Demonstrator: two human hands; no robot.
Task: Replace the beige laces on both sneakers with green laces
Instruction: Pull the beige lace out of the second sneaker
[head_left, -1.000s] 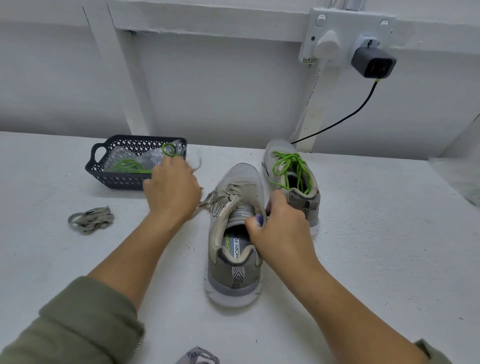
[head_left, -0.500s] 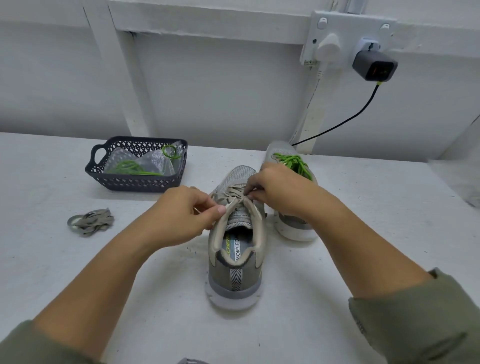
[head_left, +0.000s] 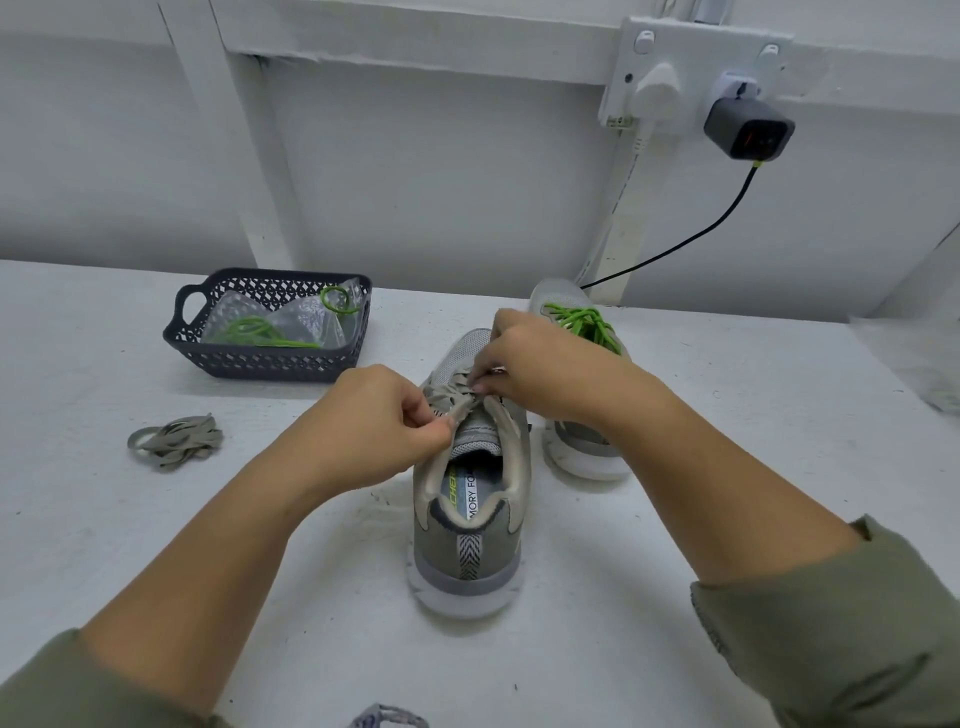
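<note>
Left hand shifted from basket to sneaker; with right hand, pinches beige lace at top eyelets, I judge to pull it free. Heel faces me on table; far sneaker already green-laced.

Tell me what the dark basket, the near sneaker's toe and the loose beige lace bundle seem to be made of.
Dark blue-grey lattice basket: likely moulded plastic, matt; rigid diamond cut-outs, moulded handle.
Toe of the near grey sneaker: knit mesh fabric, matt; fine dotted texture.
Loose bundle of flat beige laces: woven textile, probably cotton or polyester; limp, flat, no shine.
</note>
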